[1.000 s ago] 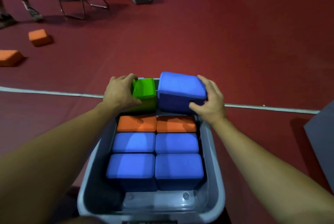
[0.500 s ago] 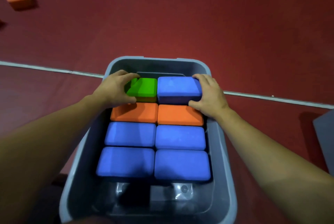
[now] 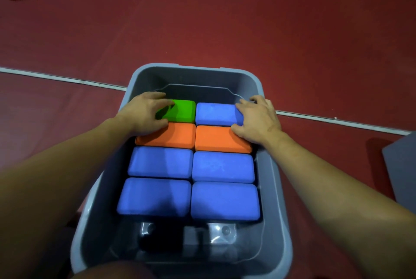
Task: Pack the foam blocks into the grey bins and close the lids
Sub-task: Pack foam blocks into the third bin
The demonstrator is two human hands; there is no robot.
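Seating the back row in the bin [image 3: 273, 166]: left hand [image 3: 144, 113] flat on the green block [image 3: 180, 111], right hand [image 3: 256, 116] flat on the blue block [image 3: 217, 114], neither gripped. Next: fill the bin's near gap, then the lid.

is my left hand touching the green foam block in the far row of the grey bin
Touching. The head view shows the left hand resting on the green foam block, fingers draped over its near-left corner with no gap, inside the grey plastic bin.

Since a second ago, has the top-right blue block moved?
Yes. The blue block went down into the grey bin, from tilted above its far rim to flat behind the orange block.
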